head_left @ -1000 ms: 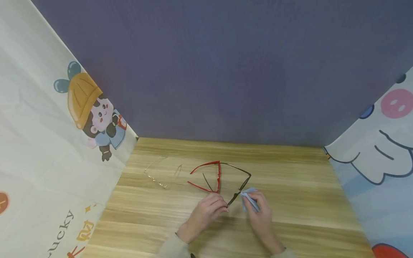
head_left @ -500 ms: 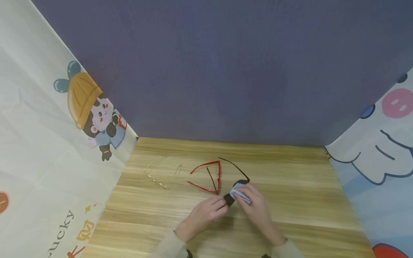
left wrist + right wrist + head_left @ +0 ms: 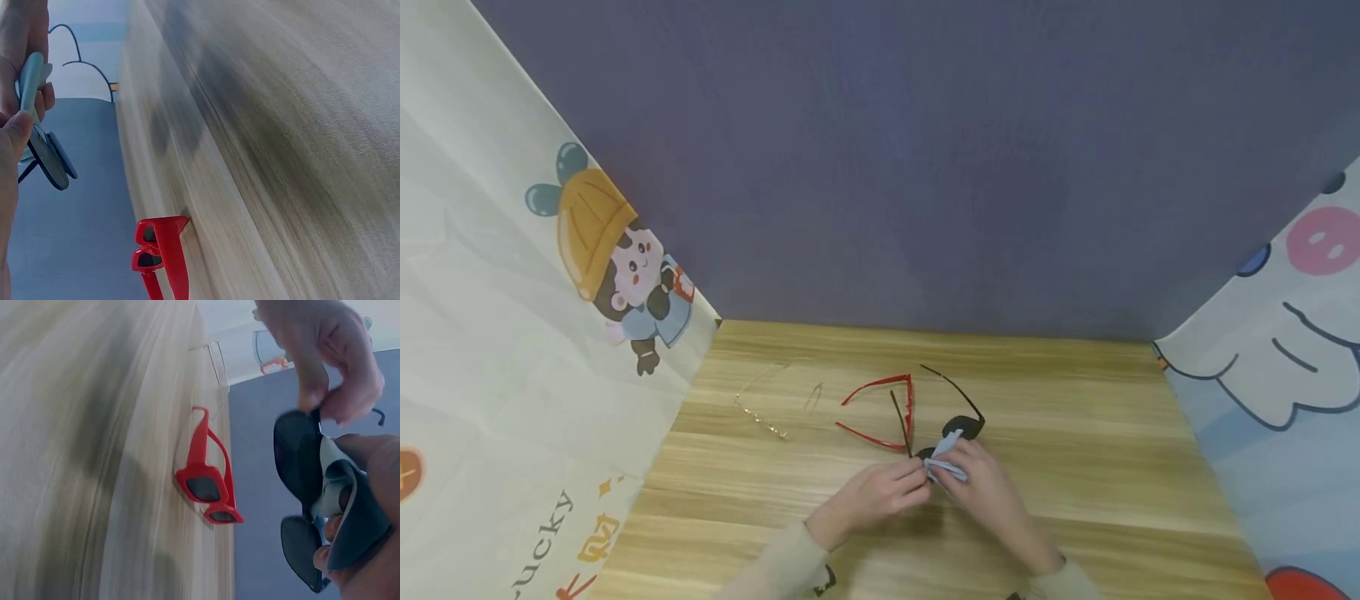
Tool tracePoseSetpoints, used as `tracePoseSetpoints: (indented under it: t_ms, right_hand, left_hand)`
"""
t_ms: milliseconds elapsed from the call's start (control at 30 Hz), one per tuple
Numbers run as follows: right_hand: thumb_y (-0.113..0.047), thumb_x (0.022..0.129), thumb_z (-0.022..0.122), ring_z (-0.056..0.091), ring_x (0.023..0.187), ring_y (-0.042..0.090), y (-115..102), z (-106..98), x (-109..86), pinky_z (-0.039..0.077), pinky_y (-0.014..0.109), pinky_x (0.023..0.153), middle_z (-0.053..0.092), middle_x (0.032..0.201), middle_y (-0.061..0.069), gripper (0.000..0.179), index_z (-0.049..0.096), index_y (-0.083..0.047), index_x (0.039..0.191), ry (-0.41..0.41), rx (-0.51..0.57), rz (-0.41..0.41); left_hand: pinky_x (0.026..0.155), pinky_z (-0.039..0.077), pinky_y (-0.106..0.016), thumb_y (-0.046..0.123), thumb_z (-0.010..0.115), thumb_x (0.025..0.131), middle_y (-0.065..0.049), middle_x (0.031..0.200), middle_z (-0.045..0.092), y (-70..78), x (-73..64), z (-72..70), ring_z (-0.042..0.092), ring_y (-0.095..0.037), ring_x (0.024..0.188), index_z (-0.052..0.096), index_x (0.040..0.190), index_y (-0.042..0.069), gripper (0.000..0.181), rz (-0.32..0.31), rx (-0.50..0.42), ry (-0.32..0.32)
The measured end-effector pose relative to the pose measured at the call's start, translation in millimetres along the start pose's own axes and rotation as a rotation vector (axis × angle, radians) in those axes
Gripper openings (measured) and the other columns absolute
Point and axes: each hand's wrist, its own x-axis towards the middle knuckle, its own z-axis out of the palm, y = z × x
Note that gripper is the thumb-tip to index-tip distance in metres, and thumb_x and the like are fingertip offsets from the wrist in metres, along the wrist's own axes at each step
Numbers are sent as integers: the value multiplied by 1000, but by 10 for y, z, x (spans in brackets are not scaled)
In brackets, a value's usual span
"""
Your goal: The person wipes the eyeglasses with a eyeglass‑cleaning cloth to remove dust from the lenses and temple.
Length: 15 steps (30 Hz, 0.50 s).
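Observation:
Black sunglasses [image 3: 297,455] are held up above the table, temples unfolded and pointing away from me. My left hand [image 3: 880,493] pinches them at the left end of the frame. In my right hand [image 3: 988,493] is a folded light-blue cloth [image 3: 947,467], pressed against the lens nearer my left hand. The right wrist view shows the cloth [image 3: 350,500] bunched behind the lenses, with my left thumb and fingers [image 3: 340,369] at the frame's upper corner. From the left wrist, the sunglasses [image 3: 50,156] appear edge-on.
Red sunglasses [image 3: 910,408] stand on the wooden table [image 3: 1075,433] just beyond my left hand. Farther left lie thin gold-rimmed glasses [image 3: 763,421]. A dark panel [image 3: 880,167] closes off the back, and printed cloths hang at both sides.
My right hand and the cloth have moved left, from the right of the sunglasses onto the lens by my left hand. The sunglasses have tilted, so their dark lenses now face up more.

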Motion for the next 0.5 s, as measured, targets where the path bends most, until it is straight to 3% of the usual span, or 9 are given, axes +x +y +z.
tracePoseSetpoints:
  t_ms: [300,500]
  right_hand:
    - [-12,82,86,63,88,13,-17,40,-2,56,29,74,70,94,-3,13,80,-11,94,-67,23,91]
    - [-14,84,85,51,75,4,55,15,22,47,21,62,59,83,-10,11,80,-11,93,-65,16,154]
  left_hand:
    - [91,54,-16,2,32,108,6,104,67,-9,-28,67,63,-9,100,66,95,17,40,3,13,1]
    - [97,54,-20,2,35,109,5,108,70,15,-26,57,64,-11,106,66,97,17,36,6,12,3]
